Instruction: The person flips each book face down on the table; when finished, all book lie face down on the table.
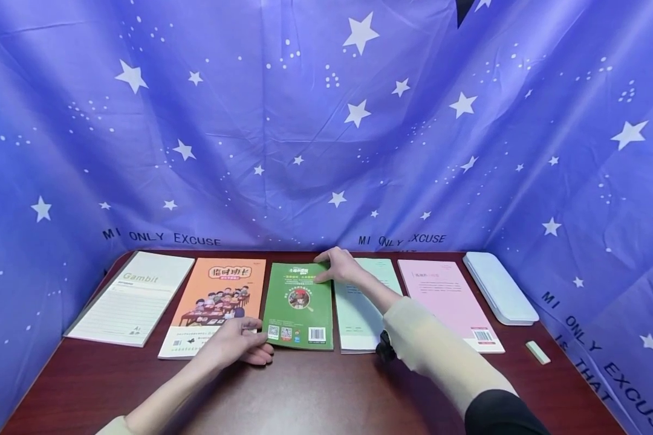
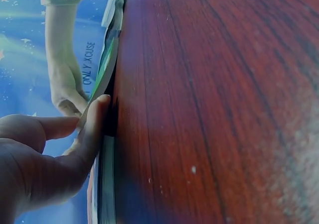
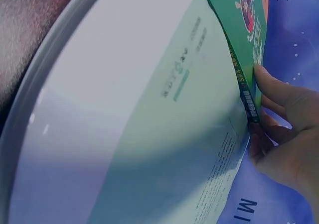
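Note:
A green book [image 1: 299,305] lies in the middle of a row of books on a dark red table [image 1: 326,393]. My left hand [image 1: 262,348] rests at its near left corner, where a straight fingertip [image 2: 99,107] presses against the book's edge [image 2: 107,69] and the thumb stays apart. My right hand [image 1: 326,269] grips the far right corner. In the right wrist view the thumb [image 3: 264,77] and curled fingers pinch the green book's edge [image 3: 249,30], just above a pale green book [image 3: 164,109].
Left of the green book lie an orange book [image 1: 214,305] and a white Gambit notebook [image 1: 133,296]. To its right lie the pale green book [image 1: 359,317], a pink book [image 1: 448,299], a white case [image 1: 497,287] and an eraser [image 1: 537,352]. Blue starred cloth surrounds the table.

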Motion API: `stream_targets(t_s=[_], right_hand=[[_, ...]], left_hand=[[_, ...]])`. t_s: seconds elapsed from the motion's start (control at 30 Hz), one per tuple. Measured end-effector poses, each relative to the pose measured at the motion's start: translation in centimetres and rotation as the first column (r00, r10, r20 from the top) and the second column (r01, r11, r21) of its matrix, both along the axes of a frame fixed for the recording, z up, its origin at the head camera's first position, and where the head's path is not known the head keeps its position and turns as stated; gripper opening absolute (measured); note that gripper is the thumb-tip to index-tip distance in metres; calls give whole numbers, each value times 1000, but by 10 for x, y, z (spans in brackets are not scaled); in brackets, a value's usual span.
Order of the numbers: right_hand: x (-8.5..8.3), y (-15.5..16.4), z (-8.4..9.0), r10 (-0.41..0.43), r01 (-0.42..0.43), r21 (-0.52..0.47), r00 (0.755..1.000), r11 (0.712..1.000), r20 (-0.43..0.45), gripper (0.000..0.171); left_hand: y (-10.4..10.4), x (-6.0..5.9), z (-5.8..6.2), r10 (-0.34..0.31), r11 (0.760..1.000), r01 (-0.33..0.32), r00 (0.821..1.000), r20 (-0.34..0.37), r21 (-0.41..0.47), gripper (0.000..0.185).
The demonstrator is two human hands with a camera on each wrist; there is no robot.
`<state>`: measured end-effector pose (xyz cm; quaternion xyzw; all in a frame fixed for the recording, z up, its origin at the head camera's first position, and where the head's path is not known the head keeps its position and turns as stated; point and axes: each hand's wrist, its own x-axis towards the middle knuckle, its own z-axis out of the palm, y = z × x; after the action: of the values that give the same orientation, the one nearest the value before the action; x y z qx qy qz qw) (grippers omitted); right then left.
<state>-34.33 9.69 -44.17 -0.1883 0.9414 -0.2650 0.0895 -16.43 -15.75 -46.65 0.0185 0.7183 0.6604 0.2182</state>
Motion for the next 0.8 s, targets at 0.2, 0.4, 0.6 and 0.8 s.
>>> stream_targets(t_s=[0.2, 0.4, 0.6, 0.8], right_hand=[[1, -1, -2, 3, -3, 24, 1000, 1000, -19, 56], [3, -2, -2, 28, -23, 68, 997, 997, -75, 53], [6, -6, -1, 51, -45, 54, 992, 998, -118, 46], [7, -17, 4, 46, -50, -32, 993, 998, -110, 37]], left_hand=[[1, 1, 0, 10, 1000, -10, 1000, 10, 2, 53], [1, 0, 1, 25, 999, -24, 1000, 11, -44, 25], [-1, -1, -1, 18, 997, -18, 1000, 4, -72, 19], [-12, -3, -2, 25, 996, -30, 998, -58, -88, 19]])
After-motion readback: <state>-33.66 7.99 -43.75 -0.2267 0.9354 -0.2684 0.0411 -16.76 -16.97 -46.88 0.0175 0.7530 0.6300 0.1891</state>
